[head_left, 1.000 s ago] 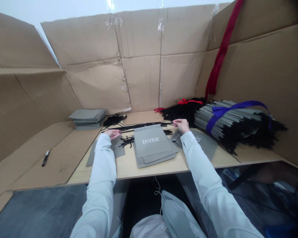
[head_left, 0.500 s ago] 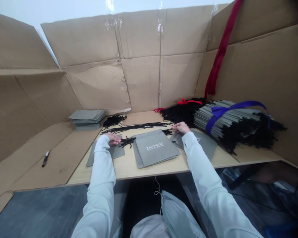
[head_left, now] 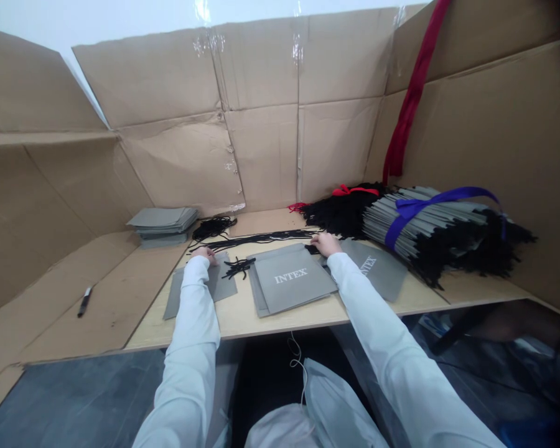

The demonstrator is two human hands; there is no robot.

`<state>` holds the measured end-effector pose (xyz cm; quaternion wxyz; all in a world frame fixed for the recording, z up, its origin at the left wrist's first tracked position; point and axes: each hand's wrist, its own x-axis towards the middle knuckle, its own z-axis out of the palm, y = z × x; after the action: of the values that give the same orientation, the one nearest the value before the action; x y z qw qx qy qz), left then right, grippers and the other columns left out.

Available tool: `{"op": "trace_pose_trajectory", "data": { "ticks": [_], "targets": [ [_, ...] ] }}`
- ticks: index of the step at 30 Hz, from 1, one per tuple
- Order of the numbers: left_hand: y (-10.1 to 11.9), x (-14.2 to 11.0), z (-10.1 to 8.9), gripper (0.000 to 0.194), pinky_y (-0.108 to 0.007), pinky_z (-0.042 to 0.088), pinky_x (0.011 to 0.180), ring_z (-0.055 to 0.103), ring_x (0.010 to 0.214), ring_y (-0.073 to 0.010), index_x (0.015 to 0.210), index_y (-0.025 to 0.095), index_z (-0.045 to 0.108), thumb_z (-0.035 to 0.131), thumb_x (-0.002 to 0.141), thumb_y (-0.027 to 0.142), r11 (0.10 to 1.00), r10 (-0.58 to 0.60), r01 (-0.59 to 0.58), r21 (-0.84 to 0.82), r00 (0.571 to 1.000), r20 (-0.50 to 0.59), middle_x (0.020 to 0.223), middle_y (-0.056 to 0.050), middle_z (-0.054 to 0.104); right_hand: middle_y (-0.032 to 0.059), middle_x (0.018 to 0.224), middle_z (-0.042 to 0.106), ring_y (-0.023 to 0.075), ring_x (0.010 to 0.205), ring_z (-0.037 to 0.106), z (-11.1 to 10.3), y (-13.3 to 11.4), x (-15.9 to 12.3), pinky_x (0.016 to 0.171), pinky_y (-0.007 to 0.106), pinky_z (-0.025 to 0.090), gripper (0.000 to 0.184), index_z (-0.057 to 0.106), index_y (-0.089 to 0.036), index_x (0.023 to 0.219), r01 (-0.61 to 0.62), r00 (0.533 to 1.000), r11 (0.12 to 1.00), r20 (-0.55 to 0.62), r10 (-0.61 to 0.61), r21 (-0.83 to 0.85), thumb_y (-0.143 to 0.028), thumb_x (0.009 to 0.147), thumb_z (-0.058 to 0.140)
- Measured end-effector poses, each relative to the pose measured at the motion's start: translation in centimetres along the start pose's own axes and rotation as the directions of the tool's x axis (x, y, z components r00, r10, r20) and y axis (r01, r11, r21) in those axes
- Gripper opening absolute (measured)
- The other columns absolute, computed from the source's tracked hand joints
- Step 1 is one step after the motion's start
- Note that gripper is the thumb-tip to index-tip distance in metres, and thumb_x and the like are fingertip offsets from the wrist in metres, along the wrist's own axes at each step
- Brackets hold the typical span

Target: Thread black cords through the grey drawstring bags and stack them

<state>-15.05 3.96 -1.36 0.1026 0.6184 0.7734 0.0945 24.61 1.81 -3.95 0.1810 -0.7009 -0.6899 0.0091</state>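
So: my left hand (head_left: 202,253) rests on the top edge of a flat grey bag (head_left: 198,292), fingers loosely curled, though I cannot tell whether they pinch anything. My right hand (head_left: 326,244) sits just past the corner of a stack of INTEX-printed grey bags (head_left: 293,280), fingers angled down beside a short black cord end (head_left: 312,249); the hand hides any pinch. A second loose grey bag (head_left: 376,264) lies under my right forearm, so a careless sleeve drag could skew it or pull it out of line. Between the left bag and the stack lies a small tangle of black cord (head_left: 237,267); its ends could catch on a bag corner if either is pulled. A long black cord (head_left: 252,238) stretches behind the stack, close enough to mix with the tangle if brushed. The stacked bags look smooth, so a sideways knock could fan them out. Risk on the right: the purple-ribboned bundle of grey bags (head_left: 429,218) sits near my right arm, and bumping it could spill its black cords across the work area.
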Motion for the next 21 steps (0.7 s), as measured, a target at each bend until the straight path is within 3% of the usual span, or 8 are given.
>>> {"op": "trace_pose_trajectory", "data": {
  "ticks": [8, 12, 16, 21],
  "targets": [
    [0.5, -1.3, -1.6, 0.031, -0.021, 0.043, 0.067, 0.057, 0.076, -0.0179, 0.071, 0.017, 0.064, 0.070, 0.042, 0.028, 0.999, -0.005, 0.008, 0.037, 0.997, -0.082, 0.072, -0.005, 0.062, 0.0067, 0.086, 0.062, 0.0150, 0.086, 0.053, 0.8, 0.1, 0.5, 0.075, 0.022, 0.035, 0.022, 0.063, -0.021, 0.084, 0.079, 0.997, 0.996, -0.011, -0.080, -0.033, -0.020, 0.071, 0.046],
    [0.3, -0.7, -1.4, 0.032, -0.021, 0.042, 0.068, 0.057, 0.074, -0.0165, 0.073, 0.018, 0.065, 0.068, 0.044, 0.030, 0.981, 0.170, -0.166, 0.104, 0.985, -0.032, 0.070, -0.003, 0.063, 0.0073, 0.088, 0.059, 0.0157, 0.087, 0.052, 0.9, 0.1, 0.4, 0.075, 0.023, 0.036, 0.021, 0.063, -0.020, 0.082, 0.075, 0.996, 0.997, -0.043, -0.075, -0.013, -0.018, 0.072, 0.044],
    [-0.7, 0.0, -1.3, 0.033, -0.018, 0.040, 0.068, 0.057, 0.073, -0.0142, 0.079, 0.019, 0.066, 0.064, 0.050, 0.035, 0.922, 0.368, -0.368, 0.124, 0.930, 0.024, 0.073, 0.000, 0.065, 0.0078, 0.094, 0.053, 0.0154, 0.083, 0.051, 0.2, -0.1, 0.3, 0.072, 0.023, 0.037, 0.023, 0.059, -0.019, 0.083, 0.053, 0.986, 0.996, -0.164, -0.041, 0.070, -0.019, 0.076, 0.038],
    [-1.7, -0.3, -1.4, 0.026, -0.019, 0.038, 0.076, 0.056, 0.080, -0.0155, 0.079, 0.023, 0.066, 0.061, 0.056, 0.033, 0.884, 0.450, -0.452, 0.118, 0.892, 0.046, 0.076, 0.001, 0.065, 0.0086, 0.090, 0.054, 0.0135, 0.081, 0.050, -2.3, -1.9, 0.1, 0.073, 0.021, 0.036, 0.023, 0.057, -0.015, 0.086, 0.110, 0.967, 0.967, -0.249, -0.050, 0.231, -0.018, 0.076, 0.037]
  ]
}}
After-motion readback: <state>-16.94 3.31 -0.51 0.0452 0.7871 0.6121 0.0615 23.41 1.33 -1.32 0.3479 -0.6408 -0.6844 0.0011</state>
